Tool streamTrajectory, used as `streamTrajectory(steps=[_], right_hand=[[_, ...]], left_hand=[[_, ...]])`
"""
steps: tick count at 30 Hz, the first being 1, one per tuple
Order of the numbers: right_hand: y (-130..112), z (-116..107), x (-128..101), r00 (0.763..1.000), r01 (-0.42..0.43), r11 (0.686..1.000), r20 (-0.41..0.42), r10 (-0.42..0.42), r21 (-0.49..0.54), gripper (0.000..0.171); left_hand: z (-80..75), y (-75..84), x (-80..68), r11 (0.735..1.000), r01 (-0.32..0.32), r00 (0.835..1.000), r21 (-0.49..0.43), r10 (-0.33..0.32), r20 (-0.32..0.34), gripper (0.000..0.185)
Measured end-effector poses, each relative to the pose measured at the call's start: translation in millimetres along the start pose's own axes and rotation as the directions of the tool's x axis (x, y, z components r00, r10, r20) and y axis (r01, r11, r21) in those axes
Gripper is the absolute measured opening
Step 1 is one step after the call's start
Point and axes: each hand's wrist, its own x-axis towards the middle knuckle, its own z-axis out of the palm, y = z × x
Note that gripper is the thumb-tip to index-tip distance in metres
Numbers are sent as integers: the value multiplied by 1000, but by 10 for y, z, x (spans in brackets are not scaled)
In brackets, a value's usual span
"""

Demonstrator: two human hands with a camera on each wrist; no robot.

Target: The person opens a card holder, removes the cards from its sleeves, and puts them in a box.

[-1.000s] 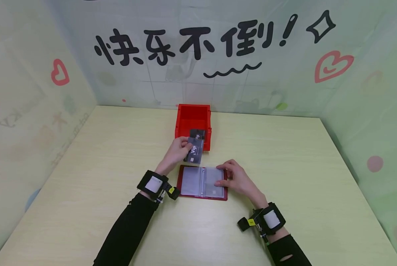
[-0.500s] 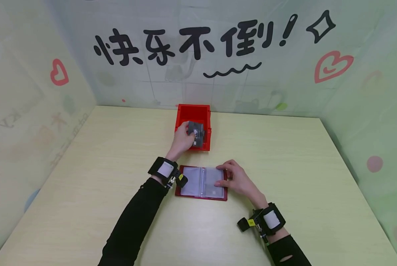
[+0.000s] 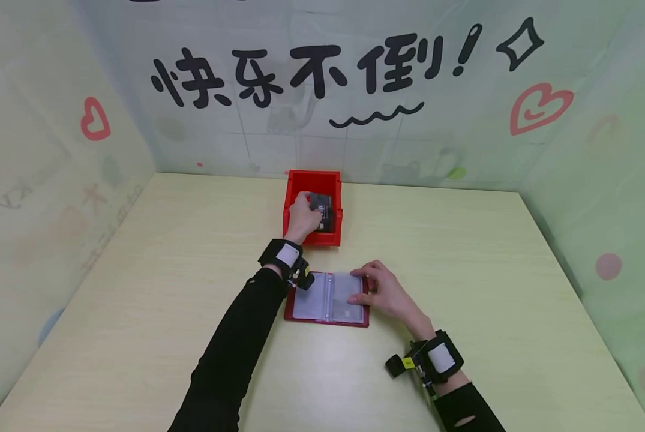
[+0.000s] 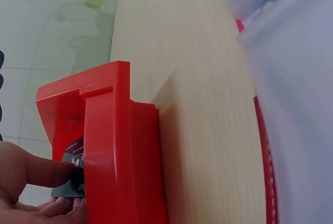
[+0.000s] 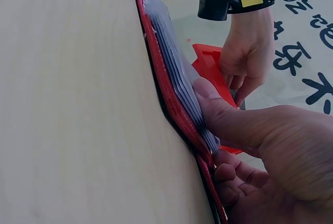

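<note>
Inside the red bin (image 3: pixel 322 240) at the back of the table, my left hand (image 3: pixel 303 217) pinches a dark VIP card (image 3: pixel 321 203). In the left wrist view its thumb lies on the face of the card (image 4: pixel 76 168), with the fingers underneath; the bin wall hides part of the card. A red-covered card holder (image 3: pixel 310 303) lies spread wide on the table, its clear sleeves showing. My right hand (image 3: pixel 385 289) holds the holder's right edge. In the right wrist view the thumb rests on the stacked sleeves (image 5: pixel 179 73), with fingers curled at the cover's edge.
A printed wall (image 3: pixel 279 138) rises right behind the bin, and side walls flank the pale wooden table (image 3: pixel 489 270). Each wrist carries a strapped camera (image 3: pixel 303 278); the left one overlaps the holder's upper left corner in the head view.
My left hand has carried the card forward from above the card holder into the red bin and lowered it there. The right hand has stayed in place on the holder.
</note>
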Motion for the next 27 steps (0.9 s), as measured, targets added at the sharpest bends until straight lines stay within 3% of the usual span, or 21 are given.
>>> streamTrajectory(steps=[6,13,19,27], right_hand=[[9,4,0,1000,0,1000,-1,0,-1,50],[9,5,-7,1000,4,1000,2,-4,4,50],[15,6,-7,1000,13,1000,0,-13,0,50],[23,9,-2,1000,10,1000,3,-10,4,50]], left_hand=[[47,-29,52,982,-37,999,183,39,-11,50],[79,-55,84,956,-48,999,290,51,-2,41],[93,-33,58,902,-80,997,423,79,20,30],[139,-42,49,841,-79,996,535,95,-2,13]])
